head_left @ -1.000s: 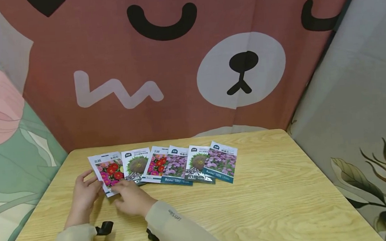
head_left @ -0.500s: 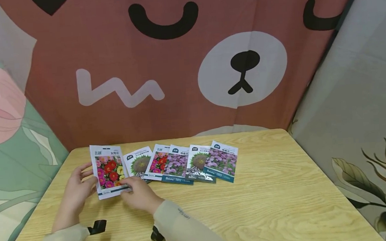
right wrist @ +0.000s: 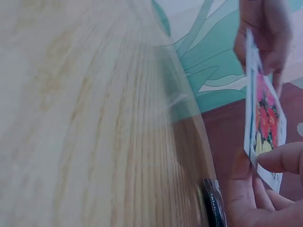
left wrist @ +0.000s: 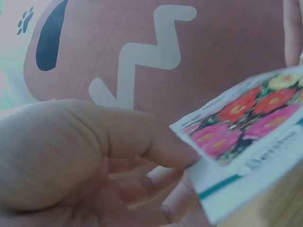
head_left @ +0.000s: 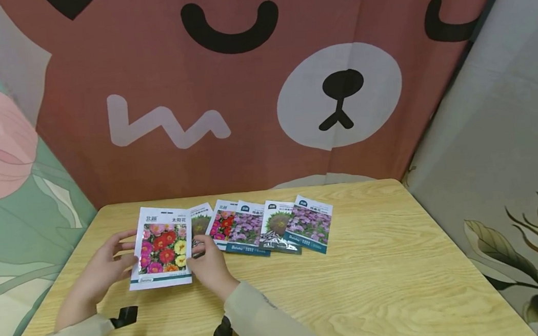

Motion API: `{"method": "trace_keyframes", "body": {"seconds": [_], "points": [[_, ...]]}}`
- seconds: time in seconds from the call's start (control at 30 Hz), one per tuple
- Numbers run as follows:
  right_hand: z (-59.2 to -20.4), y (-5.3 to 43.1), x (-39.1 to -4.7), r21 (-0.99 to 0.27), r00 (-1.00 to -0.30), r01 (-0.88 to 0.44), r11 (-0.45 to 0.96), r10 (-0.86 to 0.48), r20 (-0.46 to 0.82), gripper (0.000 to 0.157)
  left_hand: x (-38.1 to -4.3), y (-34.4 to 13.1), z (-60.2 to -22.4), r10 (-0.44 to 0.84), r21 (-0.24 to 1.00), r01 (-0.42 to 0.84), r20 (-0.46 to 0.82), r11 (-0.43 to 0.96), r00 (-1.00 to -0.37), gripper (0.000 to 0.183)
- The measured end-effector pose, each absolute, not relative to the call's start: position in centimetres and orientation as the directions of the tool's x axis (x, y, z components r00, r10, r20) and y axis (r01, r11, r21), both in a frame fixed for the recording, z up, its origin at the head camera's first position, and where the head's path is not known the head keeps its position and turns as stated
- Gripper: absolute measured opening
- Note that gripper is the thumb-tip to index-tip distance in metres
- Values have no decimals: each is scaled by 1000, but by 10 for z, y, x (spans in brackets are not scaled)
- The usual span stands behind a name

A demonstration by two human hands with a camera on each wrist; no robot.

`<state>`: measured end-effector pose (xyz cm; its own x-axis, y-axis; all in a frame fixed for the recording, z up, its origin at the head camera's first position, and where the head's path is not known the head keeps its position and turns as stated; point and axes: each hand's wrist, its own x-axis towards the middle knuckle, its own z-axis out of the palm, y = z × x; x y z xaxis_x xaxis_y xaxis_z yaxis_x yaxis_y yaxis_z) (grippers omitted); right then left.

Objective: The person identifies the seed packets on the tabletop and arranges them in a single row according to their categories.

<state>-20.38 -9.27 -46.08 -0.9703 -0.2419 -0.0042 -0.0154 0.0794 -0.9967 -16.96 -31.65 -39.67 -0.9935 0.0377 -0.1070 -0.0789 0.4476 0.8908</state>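
Note:
A flower seed packet (head_left: 165, 249) with pink, red and yellow blooms is held up off the table, its front facing me. My left hand (head_left: 95, 273) pinches its left edge, thumb in front and fingers behind, as the left wrist view of the packet (left wrist: 246, 142) shows. On the opposite edge, my right hand (head_left: 214, 269) pinches the packet between thumb and fingers. The right wrist view catches the packet (right wrist: 266, 118) nearly edge-on between both hands. Partly covered behind it lies a sunflower seed packet (head_left: 201, 222).
Rightward along the table's (head_left: 373, 285) back lie overlapping seed packets: a red-flower packet (head_left: 223, 223), a purple-flower packet (head_left: 246, 230), a second sunflower packet (head_left: 273, 229) and another purple-flower packet (head_left: 310, 223). A printed bear curtain (head_left: 232, 165) hangs behind the table.
Both hands have raised the flower seed packet from the table's left side and brought it closer, slightly rightward. The right hand has shifted from its lower edge to its right edge.

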Motion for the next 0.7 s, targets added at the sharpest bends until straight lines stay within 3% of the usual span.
{"method": "trace_keyframes", "body": {"seconds": [0.3, 0.7], "points": [[-462, -84, -190, -993, -944, 119, 1, -310, -114, 29, -167, -324, -400, 115, 831, -102, -195, 546, -974, 52], [-475, -84, -174, -973, -889, 229, -1, -407, -209, 16, -164, -324, -406, 32, 695, -274, -393, 665, -919, 16]]}}
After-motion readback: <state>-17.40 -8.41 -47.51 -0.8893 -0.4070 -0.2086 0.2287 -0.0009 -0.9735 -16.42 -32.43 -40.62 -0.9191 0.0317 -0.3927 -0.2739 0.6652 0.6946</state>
